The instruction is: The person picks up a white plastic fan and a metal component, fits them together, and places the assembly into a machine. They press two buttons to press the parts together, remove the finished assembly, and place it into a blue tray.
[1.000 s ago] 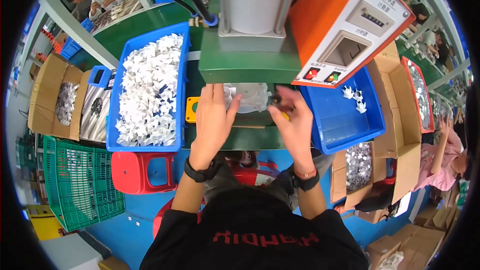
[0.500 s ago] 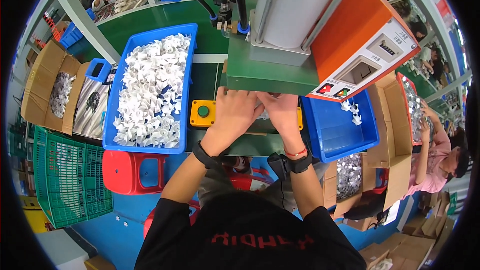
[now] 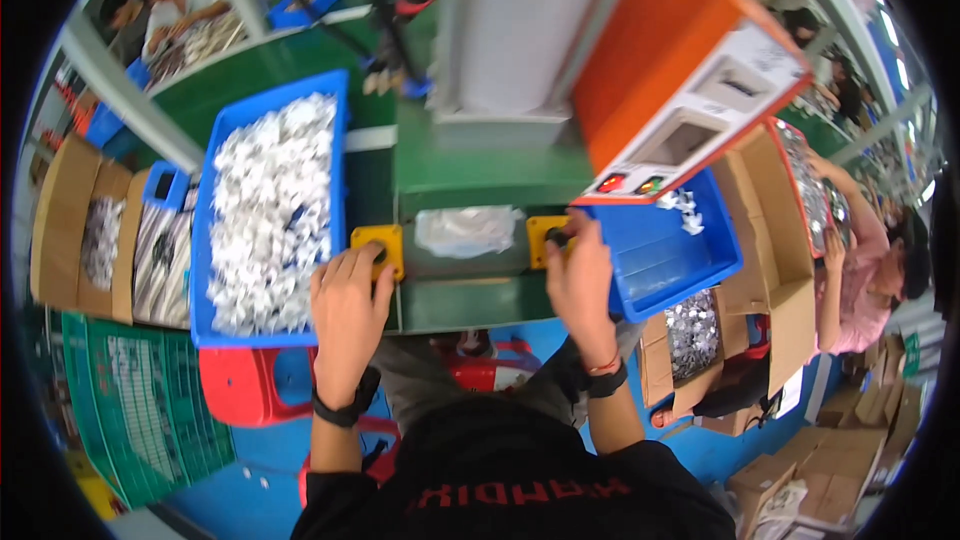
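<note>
My left hand [image 3: 350,295] lies with fingers stretched out against the left yellow button box [image 3: 392,258], its fingertips by the dark button. My right hand [image 3: 582,275] is at the right yellow button box [image 3: 538,248], thumb and fingers apart around its button. Neither hand holds anything. Between the boxes, a crumpled clear plastic piece [image 3: 465,230] rests on the press base. Above it stands the green press head [image 3: 490,160] with a large grey cylinder [image 3: 505,30]. Motion blurs the picture, so whether the buttons are pressed down cannot be told.
Left of me, a blue tray [image 3: 203,285] holds a heap of small white parts. A blue tray [image 3: 650,275] on the right has several white parts. The orange control box [image 3: 650,80] overhangs it. Cardboard boxes [image 3: 770,230] and a seated co-worker in pink [image 3: 865,285] are further right.
Both hands have come out from under the press head and spread apart to the two button boxes. The plastic piece between them is now uncovered. My view has shifted slightly.
</note>
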Demonstrator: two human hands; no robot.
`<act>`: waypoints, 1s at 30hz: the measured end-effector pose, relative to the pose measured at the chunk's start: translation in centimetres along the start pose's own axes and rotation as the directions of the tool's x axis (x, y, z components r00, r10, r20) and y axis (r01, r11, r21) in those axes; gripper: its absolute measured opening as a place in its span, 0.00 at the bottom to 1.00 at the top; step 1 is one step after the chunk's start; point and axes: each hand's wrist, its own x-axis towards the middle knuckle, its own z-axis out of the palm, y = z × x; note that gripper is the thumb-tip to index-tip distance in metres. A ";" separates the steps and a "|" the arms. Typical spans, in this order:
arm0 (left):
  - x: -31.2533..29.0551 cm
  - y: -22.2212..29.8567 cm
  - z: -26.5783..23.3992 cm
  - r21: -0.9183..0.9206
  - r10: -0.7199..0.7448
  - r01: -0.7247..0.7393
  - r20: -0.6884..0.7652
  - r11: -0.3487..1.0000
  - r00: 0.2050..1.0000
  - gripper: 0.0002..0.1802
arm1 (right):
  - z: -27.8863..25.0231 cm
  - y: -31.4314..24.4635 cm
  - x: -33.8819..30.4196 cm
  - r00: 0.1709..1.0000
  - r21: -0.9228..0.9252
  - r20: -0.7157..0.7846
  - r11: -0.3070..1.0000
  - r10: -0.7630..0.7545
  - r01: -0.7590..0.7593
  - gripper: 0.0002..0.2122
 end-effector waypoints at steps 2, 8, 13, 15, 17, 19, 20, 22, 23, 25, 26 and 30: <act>-0.4 -0.1 0.3 0.032 0.029 -0.027 -0.064 0.999 0.998 0.13 | 0.7 -0.8 0.3 0.996 -0.186 0.093 0.982 -0.017 0.034 0.22; 0.3 0.9 0.5 0.103 0.056 -0.042 -0.139 0.994 0.989 0.13 | -1.0 0.0 -0.4 0.997 -0.032 0.016 0.997 -0.072 0.073 0.20; 2.6 3.0 2.3 -0.088 0.103 -0.116 -0.142 0.989 0.984 0.14 | -2.2 1.5 -1.0 0.983 0.252 -0.183 0.966 -0.010 0.057 0.16; 4.0 4.1 3.9 -0.188 0.111 -0.150 -0.202 0.971 0.973 0.15 | -2.9 2.4 -1.7 0.985 0.302 -0.172 0.952 0.011 0.042 0.15; 4.8 4.8 4.9 -0.296 0.034 -0.078 -0.149 0.952 0.988 0.20 | -4.0 3.5 -1.9 0.970 0.321 -0.220 0.947 0.107 -0.032 0.12; 5.4 4.8 5.3 -0.271 0.046 -0.102 -0.204 0.957 0.978 0.19 | -3.7 4.7 -2.4 0.960 0.485 -0.191 0.870 0.207 -0.091 0.11; 5.7 4.9 5.4 -0.262 0.094 -0.161 -0.251 0.951 0.963 0.19 | -3.7 5.1 -2.6 0.930 0.615 -0.172 0.773 0.325 -0.156 0.10; 6.2 5.0 5.2 -0.241 0.129 -0.194 -0.259 0.951 0.957 0.19 | -3.8 5.0 -2.7 0.932 0.649 -0.134 0.741 0.338 -0.175 0.10; 6.4 5.1 5.1 -0.226 0.180 -0.245 -0.274 0.943 0.945 0.19 | -4.1 5.0 -2.5 0.929 0.677 -0.116 0.712 0.351 -0.185 0.10; 6.7 4.5 4.9 -0.206 0.214 -0.278 -0.286 0.938 0.934 0.19 | -4.3 4.9 -2.4 0.931 0.705 -0.081 0.681 0.357 -0.200 0.09; 6.9 3.7 4.8 -0.277 0.213 -0.272 -0.225 0.921 0.951 0.19 | -4.3 4.7 -2.5 0.927 0.730 -0.081 0.654 0.367 -0.196 0.09; 7.8 2.4 4.3 -0.404 0.222 -0.236 -0.083 0.884 0.972 0.18 | -4.6 4.4 -2.5 0.919 0.777 -0.077 0.601 0.387 -0.188 0.09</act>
